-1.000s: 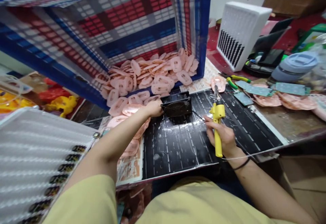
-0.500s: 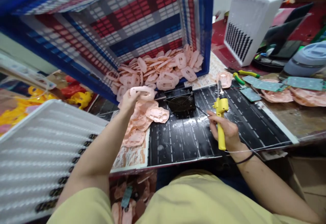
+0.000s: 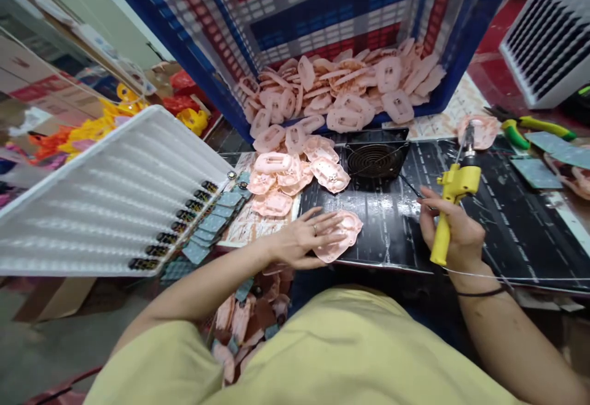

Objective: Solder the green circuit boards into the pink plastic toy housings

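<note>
My left hand point(image 3: 306, 238) lies with fingers spread on a pink plastic shell point(image 3: 346, 238) at the front edge of the black work mat point(image 3: 382, 227). In my right hand point(image 3: 456, 233) is a yellow soldering gun point(image 3: 454, 193), its metal tip pointing up and away from me. A thin white strand trails from its handle past my wrist. Between my right fingers and the small black fan point(image 3: 375, 160) runs a thin dark line; whether it is a wire or a tool I cannot tell. More pink shells point(image 3: 276, 174) lie in a loose pile left of the fan.
A blue-framed crate point(image 3: 465, 67) on its side spills pink shells at the back. At left, a white ribbed tray point(image 3: 115, 190) stands beside green circuit boards point(image 3: 212, 224). Green-yellow pliers point(image 3: 537, 128) and more boards point(image 3: 537, 173) lie at right.
My left hand has come from the pile by the crate to the mat's front edge, where a pink shell now lies under it. The view has turned left; my right hand still holds the soldering gun.
</note>
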Tool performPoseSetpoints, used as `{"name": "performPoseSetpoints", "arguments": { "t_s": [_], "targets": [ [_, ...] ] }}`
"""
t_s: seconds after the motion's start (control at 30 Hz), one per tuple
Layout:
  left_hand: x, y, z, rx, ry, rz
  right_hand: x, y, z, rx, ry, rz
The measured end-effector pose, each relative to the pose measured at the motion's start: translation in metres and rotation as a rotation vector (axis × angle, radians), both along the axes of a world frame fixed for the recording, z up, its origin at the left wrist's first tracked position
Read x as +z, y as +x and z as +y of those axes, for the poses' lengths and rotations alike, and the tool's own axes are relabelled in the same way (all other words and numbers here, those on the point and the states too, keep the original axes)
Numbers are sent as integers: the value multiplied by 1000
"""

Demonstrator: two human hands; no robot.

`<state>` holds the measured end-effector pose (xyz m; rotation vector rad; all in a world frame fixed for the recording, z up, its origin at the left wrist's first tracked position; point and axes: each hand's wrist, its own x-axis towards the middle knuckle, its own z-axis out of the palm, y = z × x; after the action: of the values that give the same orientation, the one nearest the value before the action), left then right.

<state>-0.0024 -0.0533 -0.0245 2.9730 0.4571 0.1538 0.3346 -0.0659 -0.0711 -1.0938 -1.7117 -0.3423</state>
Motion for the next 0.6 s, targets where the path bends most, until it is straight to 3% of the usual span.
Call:
{"name": "performPoseSetpoints", "arguments": {
  "t_s": [0.13,0.23,0.3,0.4,0.6],
  "targets": [
    [11,4,48,155,89,-30,-5,2,0,-36,-12,-12],
    [2,10,84,374,197,84,-6,3,1,-67,5,-41],
    [-6,17,94,449,268,133,-5,3,1,-68,8,-48],
    [-10,27,83,453,402,109,-4,2,0,-49,10,-52],
    [6,40,22,461,508,30,-9,9,-5,-76,-50,-83]
  ]
}}
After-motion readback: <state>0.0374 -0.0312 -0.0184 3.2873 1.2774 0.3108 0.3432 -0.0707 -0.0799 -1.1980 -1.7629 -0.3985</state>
